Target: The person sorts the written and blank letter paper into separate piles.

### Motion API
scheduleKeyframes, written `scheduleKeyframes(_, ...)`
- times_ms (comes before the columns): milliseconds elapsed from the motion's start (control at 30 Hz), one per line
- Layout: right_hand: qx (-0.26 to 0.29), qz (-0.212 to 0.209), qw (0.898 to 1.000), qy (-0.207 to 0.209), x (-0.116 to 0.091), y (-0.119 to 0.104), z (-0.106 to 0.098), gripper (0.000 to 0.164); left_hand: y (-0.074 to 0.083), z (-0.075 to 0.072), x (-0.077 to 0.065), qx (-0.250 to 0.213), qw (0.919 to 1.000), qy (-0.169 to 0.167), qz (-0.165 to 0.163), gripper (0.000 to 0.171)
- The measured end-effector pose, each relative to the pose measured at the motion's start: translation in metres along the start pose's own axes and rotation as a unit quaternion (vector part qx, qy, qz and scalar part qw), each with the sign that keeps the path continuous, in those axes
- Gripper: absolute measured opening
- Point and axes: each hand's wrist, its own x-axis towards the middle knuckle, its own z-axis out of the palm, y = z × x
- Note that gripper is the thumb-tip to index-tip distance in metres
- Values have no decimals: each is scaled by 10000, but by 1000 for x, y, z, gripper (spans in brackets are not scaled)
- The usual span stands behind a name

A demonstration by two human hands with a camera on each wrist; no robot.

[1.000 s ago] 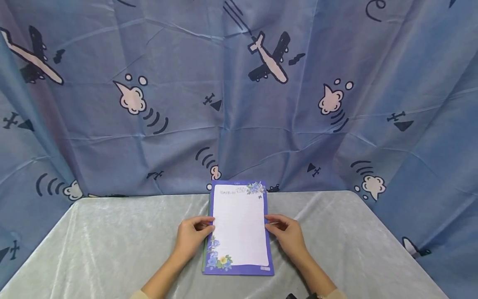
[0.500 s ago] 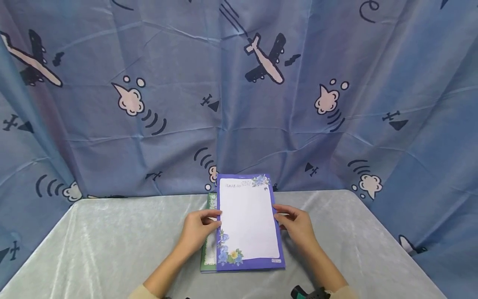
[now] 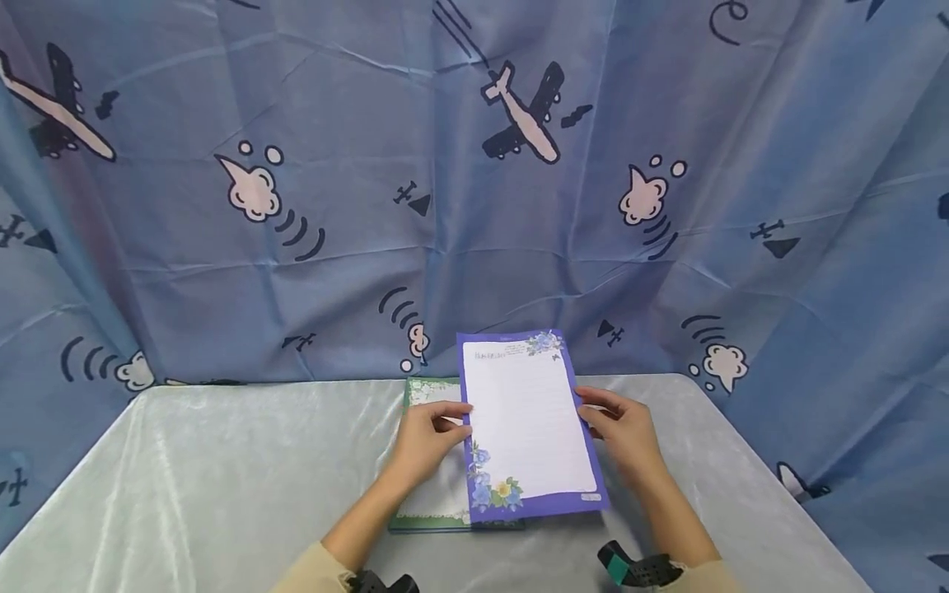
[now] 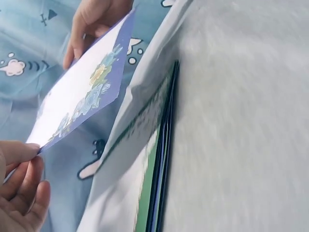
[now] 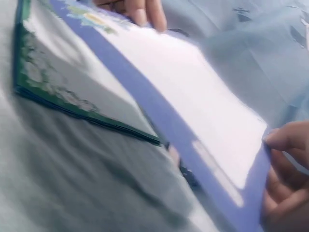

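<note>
A sheet of letter paper [image 3: 528,420] with a purple border, a white writing area and blue and yellow flowers is held up between both hands. My left hand [image 3: 424,441] pinches its left edge between thumb and fingers. At the opposite edge my right hand [image 3: 628,428] pinches it the same way. Beneath lies a stack of bordered paper [image 3: 426,504], green-edged on top, partly covered by the sheet in the head view. The left wrist view shows a gap between the raised sheet and the stack [image 4: 153,193], whose side has green and dark blue layers.
A table with a pale, velvety cloth [image 3: 245,478] carries the stack. Behind it and along the sides hangs a blue curtain [image 3: 348,272] printed with planes and clouds. Dark straps [image 3: 645,570] sit at both wrists, over light sleeves.
Both hands have carried the purple-bordered sheet up and to the right, off the stack. More of the green-edged paper beneath now shows, and the sheet is slightly tilted.
</note>
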Motion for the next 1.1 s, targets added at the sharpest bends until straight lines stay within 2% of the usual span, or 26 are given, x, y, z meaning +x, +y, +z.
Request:
scheduleKeyframes(300, -220, 92, 9991, 353, 2, 0, -27, 40, 13, 26, 7, -9, 9999, -117, 37, 24)
scheduleKeyframes(600, -317, 215, 9986, 372, 5, 2, -45, 43, 23, 45, 15, -255, 9996, -77, 34, 25)
scheduleKeyframes(900, -322, 275, 9982, 422, 10, 12, -48, 42, 17, 61, 15, -457, 9987, -38, -241, 24)
scheduleKeyframes(1100, -449, 286, 9969, 588, 15, 26, -46, 40, 7, 71, 13, -380, 9987, -134, -327, 25)
